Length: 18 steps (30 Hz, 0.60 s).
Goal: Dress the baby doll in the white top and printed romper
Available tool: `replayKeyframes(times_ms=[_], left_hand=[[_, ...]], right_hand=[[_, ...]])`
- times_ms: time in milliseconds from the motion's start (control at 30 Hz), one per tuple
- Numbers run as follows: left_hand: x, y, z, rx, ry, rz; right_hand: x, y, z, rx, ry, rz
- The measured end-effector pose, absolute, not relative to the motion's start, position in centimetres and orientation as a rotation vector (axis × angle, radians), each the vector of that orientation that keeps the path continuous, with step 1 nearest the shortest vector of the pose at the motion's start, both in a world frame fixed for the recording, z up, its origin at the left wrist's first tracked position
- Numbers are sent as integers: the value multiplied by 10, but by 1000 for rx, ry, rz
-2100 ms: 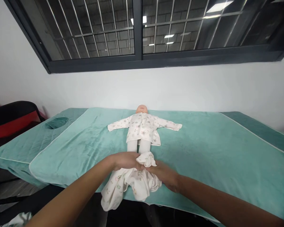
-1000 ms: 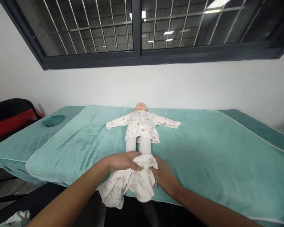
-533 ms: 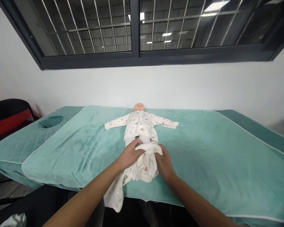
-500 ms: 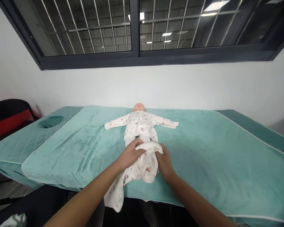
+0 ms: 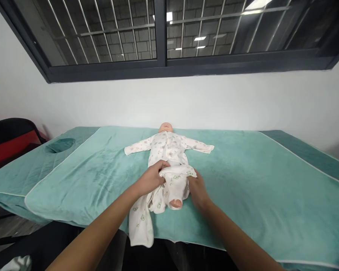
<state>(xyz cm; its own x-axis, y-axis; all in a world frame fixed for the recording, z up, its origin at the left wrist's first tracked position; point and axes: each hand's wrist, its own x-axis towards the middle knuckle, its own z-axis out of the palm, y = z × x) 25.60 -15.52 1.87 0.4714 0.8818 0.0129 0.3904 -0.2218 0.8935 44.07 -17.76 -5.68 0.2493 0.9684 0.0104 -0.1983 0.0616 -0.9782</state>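
The baby trousers [image 5: 177,184] lay at the lower middle of the frame, soft white cloth sprinkled with small green and brownish figures. Their waistband was bunched into a thick, curved roll across the doll's legs, with crumpled folds below it. One leg was short and gathered, a peach-coloured foot [image 5: 175,203] showing at its opening; the other trailed down and left, loose and wrinkled, its rounded end at the bed's front edge. The left hand [image 5: 151,179] had its thumb and fingers clamped on the left end of the waistband, and the right hand [image 5: 197,189] gripped the right end, its fingertips partly hidden by the cloth. Above, the doll [image 5: 165,127] lay on its back in a white printed shirt [image 5: 166,146], sleeves spread wide. Around it stretched the green bed [image 5: 248,180], with a round hole [image 5: 60,145] at frame left. A red and black chair [image 5: 14,143] stood at the far left, and a dark-framed window [image 5: 161,67] filled the top.
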Motion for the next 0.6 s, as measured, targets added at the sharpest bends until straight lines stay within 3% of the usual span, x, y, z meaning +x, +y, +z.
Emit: replayKeyframes(times_ms=[167,333,467,600], left_hand=[[269,-142,5,1840,1228,928],[254,-142,17,1622,1173,837],[236,-139,28,1193,821,687],[230,-124,27,936,579,769]], right_hand=[[447,-165,-52,-1150,-956,1078],[470,-149,-50,-1354,-1103,965],[487,-142,-50,-1078,-1223,1277],[496,-139,-53,-870,-1209,1550]])
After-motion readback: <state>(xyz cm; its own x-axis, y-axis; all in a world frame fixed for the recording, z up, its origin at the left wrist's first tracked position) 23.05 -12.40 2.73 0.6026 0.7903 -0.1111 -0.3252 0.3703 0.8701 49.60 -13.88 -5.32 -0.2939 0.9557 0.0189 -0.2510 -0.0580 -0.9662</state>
